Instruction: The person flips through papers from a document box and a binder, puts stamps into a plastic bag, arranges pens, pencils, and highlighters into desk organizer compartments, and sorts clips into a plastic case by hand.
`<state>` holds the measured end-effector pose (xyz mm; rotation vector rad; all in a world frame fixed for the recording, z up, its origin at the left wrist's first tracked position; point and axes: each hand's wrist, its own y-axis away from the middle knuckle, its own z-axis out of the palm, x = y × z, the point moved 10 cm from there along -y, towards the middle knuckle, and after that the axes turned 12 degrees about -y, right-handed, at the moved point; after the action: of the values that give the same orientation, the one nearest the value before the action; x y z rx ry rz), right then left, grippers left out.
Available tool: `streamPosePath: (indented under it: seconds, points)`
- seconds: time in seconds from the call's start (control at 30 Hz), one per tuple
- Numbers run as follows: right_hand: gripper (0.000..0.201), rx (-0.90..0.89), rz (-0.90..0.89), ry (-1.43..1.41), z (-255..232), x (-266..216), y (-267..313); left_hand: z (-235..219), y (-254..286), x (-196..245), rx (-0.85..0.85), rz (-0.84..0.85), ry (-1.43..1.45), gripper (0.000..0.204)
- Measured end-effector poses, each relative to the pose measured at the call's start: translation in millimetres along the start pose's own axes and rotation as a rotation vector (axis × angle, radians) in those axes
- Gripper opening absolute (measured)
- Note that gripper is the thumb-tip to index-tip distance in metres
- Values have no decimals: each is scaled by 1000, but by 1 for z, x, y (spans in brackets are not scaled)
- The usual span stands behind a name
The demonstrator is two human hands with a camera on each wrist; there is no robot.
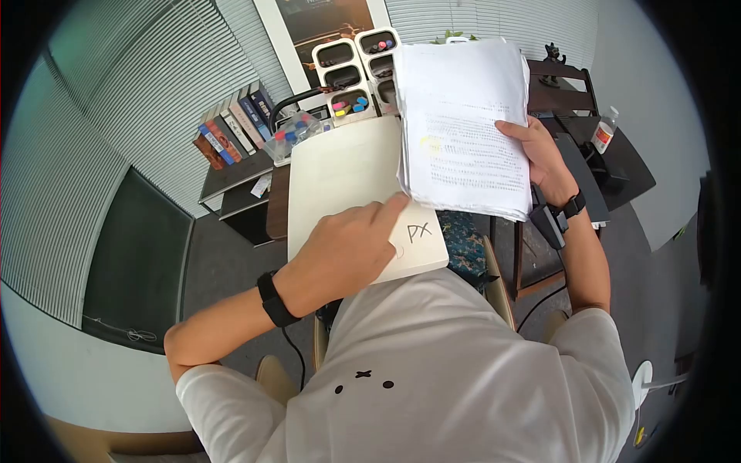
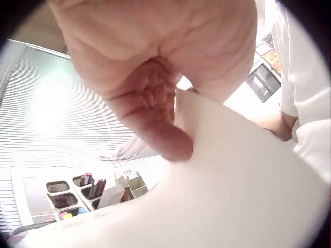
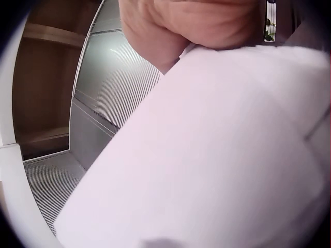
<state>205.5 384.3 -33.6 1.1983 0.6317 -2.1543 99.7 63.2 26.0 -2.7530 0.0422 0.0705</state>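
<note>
My left hand (image 1: 347, 247) lies across a cream pad (image 1: 340, 170), its index fingertip at the lower left corner of a printed paper stack (image 1: 463, 147). In the left wrist view, the fingers of my left hand (image 2: 155, 103) curl behind a pale sheet edge (image 2: 222, 165) and the thumb rests on its near face. Right of the pad, my right hand (image 1: 540, 150) grips the stack's right edge, thumb on the front, fingers hidden behind. The right wrist view has this hand (image 3: 191, 26) above a white sheet (image 3: 196, 144). Handwriting marks the pad's lower right.
Behind the pad stand a white organizer (image 1: 340, 77) with pens and a clear bag (image 1: 297, 131). Books (image 1: 235, 127) line a shelf on the left. A bottle (image 1: 606, 131) stands on the dark table (image 1: 637, 166) at right. A patterned cloth (image 1: 463, 243) lies below the stack.
</note>
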Motion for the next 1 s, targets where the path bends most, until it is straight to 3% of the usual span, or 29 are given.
streamPosePath:
  seconds: [0.13,0.2,0.23,0.3,0.33,0.4,0.5,0.57,0.63,0.7,0.73,0.8,0.83,0.9,0.97,1.0]
  points:
    - [37,54,50,-39,-3,12,7,-26,21,-11,202,-29,-32,56]
    - [31,78,-20,169,-18,17,4,-43,33,-29,363,-173,24,58]
    - [31,74,-18,171,-17,16,7,-43,34,-29,365,-177,23,58]
    - [26,-16,-126,487,-2,2,15,-50,38,-25,471,-134,94,51]
    - [23,-31,-180,522,4,-3,16,-54,39,-25,474,-140,95,51]
    - [23,-21,-264,585,8,-32,25,-42,28,-6,207,42,-176,40]
    - [23,68,-371,573,6,-91,40,-33,28,-7,294,110,8,33]
    - [36,34,-262,287,7,-97,47,-25,25,-7,287,141,56,33]
    - [44,-23,-176,76,34,-74,56,-26,21,-3,277,177,102,32]
    - [52,-61,-58,-1,60,-26,58,-16,13,-5,59,121,160,21]
    - [50,-156,49,-27,83,4,61,-12,14,-7,60,122,157,21]
    - [43,-351,241,-172,120,62,60,-15,17,-20,183,91,335,22]
    - [42,-358,332,-235,128,80,58,-17,19,-23,183,84,332,22]
    - [41,-299,330,-127,129,85,53,-21,23,-28,170,67,145,23]
    - [40,-298,339,-98,121,89,44,-36,25,-31,200,-10,149,25]
    - [40,-296,337,-73,117,89,41,-51,29,-36,343,-48,178,25]
